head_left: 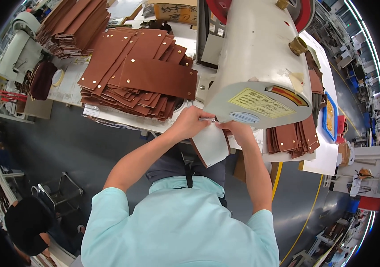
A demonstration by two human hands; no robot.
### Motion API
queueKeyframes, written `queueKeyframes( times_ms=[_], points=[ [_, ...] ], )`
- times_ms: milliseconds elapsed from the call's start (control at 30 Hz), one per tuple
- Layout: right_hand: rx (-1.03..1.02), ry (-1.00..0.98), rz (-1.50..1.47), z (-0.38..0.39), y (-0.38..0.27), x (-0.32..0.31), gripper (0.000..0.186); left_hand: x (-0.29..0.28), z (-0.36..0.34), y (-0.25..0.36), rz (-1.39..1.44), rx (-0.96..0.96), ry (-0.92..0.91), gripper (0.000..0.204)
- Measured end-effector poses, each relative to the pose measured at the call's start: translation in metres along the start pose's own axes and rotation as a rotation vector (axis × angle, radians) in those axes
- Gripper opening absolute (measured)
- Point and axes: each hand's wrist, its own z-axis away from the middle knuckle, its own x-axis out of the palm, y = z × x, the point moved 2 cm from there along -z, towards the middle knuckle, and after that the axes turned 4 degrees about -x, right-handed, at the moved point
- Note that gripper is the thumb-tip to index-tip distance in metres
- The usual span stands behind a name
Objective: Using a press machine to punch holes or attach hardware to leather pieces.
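Observation:
At the front of a white press-like machine [261, 62], both my hands hold a brown leather panel [212, 144], its white backing facing up. My left hand [192, 122] pinches the panel's far left corner, fingers closed at the machine's head. My right hand [238, 129] grips the far right edge, with its fingertips partly hidden under the machine. The panel's near end hangs over the table edge toward my lap. Just left of my left hand lies a stacked pile of brown leather panels [154, 73] with shiny metal studs at their corners.
Right of the machine hang more studded panels [288, 138], beside a blue tray [331, 118] of small golden pieces. A taller leather stack [72, 26] stands at the far left, near a tape roll [58, 77]. Another person [30, 222] is at the lower left, near a metal-framed chair [63, 191].

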Motion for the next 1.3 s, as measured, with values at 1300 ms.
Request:
queueKeyframes(
  times_ms=[1300],
  points=[
    [-1.223, 0.067, 0.581, 0.101, -0.021, 0.018, 0.022, -0.176, 0.203, 0.147, -0.208, 0.567, 1.164, 0.022]
  ],
)
